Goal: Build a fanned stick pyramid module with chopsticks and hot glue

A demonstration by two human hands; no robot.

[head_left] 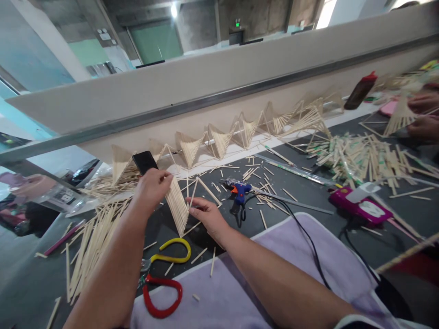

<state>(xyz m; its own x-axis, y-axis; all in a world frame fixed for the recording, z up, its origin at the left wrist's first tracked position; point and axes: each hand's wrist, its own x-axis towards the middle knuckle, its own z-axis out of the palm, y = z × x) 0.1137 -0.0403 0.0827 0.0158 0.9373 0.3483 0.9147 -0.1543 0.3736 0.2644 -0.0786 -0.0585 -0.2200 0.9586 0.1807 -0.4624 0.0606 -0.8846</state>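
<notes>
A small twisted model of thin wooden sticks (176, 208) stands on the dark table in front of me. Closed at its upper left corner, my left hand (154, 187) grips the stick model; the fingertips are partly hidden. Lower down on the right, my right hand (207, 214) pinches a slanting stick of the same model between thumb and fingers. Just behind my left hand is a black phone (144, 162). A blue glue gun (241, 192) rests on the table to the right of my right hand. Nearer me lie pliers with one yellow handle (174, 251) and one red handle (163, 299).
Several finished stick models (219, 139) line the low wall. Loose sticks (99, 242) lie left, with a bigger pile (356, 157) right. A lilac towel (291, 256), a black cable (305, 233), a magenta tool (360, 205) and a red-capped bottle (361, 91) are nearby. Another person's hands (425, 114) work far right.
</notes>
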